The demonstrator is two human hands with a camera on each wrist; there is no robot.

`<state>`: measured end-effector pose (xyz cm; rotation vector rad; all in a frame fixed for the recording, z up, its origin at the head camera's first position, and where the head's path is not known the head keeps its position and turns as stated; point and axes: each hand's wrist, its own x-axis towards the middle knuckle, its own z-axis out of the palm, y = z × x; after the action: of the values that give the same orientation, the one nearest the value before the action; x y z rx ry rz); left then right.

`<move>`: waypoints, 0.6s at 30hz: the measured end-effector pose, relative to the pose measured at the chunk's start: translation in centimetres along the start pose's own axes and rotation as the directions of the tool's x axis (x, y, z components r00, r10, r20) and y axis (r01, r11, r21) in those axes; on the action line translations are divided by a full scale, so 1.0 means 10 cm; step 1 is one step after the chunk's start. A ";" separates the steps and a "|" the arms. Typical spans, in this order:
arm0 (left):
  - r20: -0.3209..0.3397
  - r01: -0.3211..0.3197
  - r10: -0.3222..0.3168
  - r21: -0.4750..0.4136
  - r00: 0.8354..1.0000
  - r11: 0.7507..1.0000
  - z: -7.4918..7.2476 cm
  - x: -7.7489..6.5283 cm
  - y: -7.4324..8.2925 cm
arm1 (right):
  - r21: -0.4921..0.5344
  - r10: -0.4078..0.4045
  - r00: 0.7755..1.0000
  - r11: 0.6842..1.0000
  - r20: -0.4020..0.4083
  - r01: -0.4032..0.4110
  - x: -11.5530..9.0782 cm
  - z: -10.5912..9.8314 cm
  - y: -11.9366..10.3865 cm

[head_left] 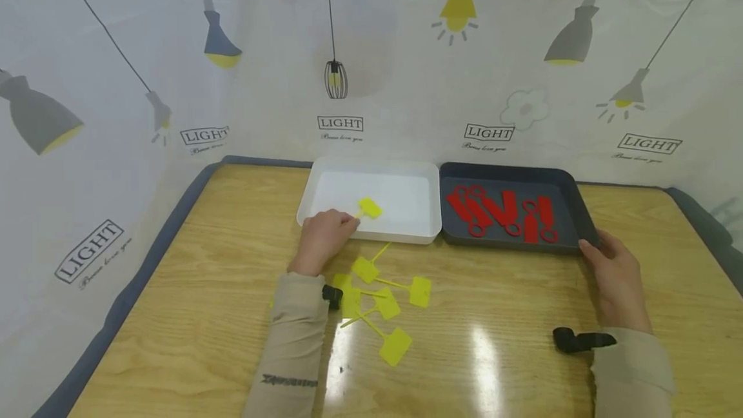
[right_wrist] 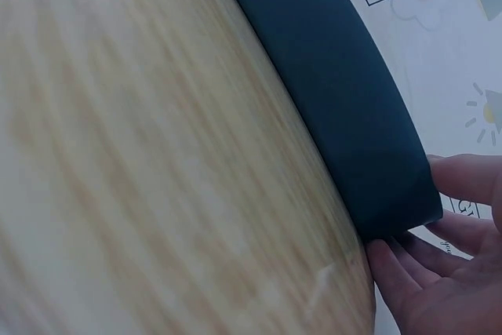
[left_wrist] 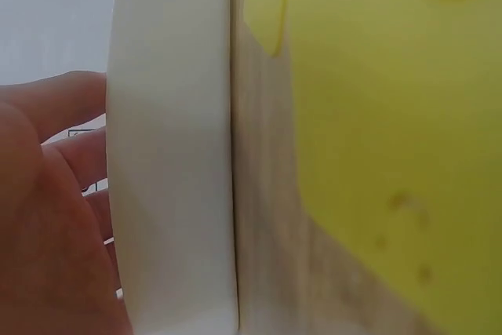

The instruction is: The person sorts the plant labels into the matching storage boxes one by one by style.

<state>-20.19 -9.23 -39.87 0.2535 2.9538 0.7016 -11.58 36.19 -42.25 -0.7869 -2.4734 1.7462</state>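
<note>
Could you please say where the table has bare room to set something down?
Free: the table left of the left sleeve, and between the yellow tags and right hand. Crowded: in front of the white tray, where tags overlap.

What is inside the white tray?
One yellow tag shows over the floor of the white tray, pinched by the left hand; whether it touches down is unclear. The hand covers the stem's end and part of the tray's near left; anything there is unseen.

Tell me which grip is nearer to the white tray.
Left. The left grip reaches over the near-left corner of the white tray, pinching a yellow tag; the right grip is farther right, at the near-right corner of the dark tray.
</note>
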 end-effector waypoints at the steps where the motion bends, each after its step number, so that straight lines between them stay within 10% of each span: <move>1: 0.009 0.003 -0.003 0.010 1.000 1.000 0.00 0.00 0.00 | 0.000 0.002 1.000 1.000 0.002 -0.002 0.00 0.00 0.00; 18: 0.139 0.005 -0.016 0.076 0.990 0.997 0.01 0.01 0.01 | 0.002 -0.001 1.000 1.000 0.009 0.001 0.01 0.00 0.00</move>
<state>-20.24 -9.10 -39.98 0.2808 2.8490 0.5477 -11.68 36.26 -42.25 -0.7789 -2.4766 1.7563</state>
